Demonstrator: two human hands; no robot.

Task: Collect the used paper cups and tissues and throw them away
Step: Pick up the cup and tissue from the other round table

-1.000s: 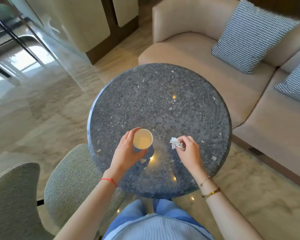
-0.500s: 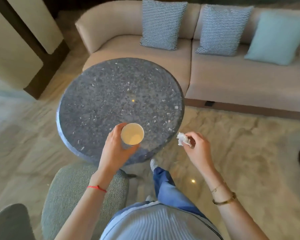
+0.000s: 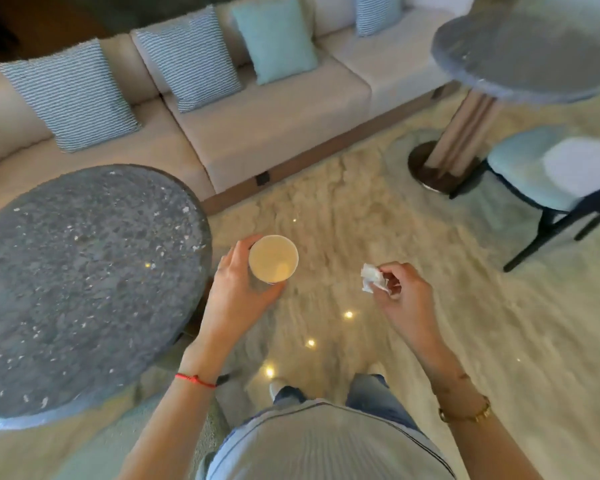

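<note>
The left hand [image 3: 238, 292] holds a paper cup [image 3: 273, 259] upright, its fingers [image 3: 234, 252] curled round the far side of the wall and the thumb under the near side, so the open mouth faces up at the camera. The cup is off the round speckled desk [image 3: 84, 278], just to the right of the desk's edge and over the pale floor [image 3: 378, 220]. The right hand [image 3: 400, 299] is further right of the desk, well apart from the cup, and pinches a crumpled white tissue [image 3: 371, 280] between thumb and fingertips, the other fingers curled in behind it. A red string sits on the left wrist and a gold bracelet [image 3: 465, 415] on the right. Beyond the desk runs a beige sofa [image 3: 284, 133] with striped and plain blue cushions. Far to the right of the desk stand a second round table [image 3: 523, 60] and a light blue chair [image 3: 548, 171].
</note>
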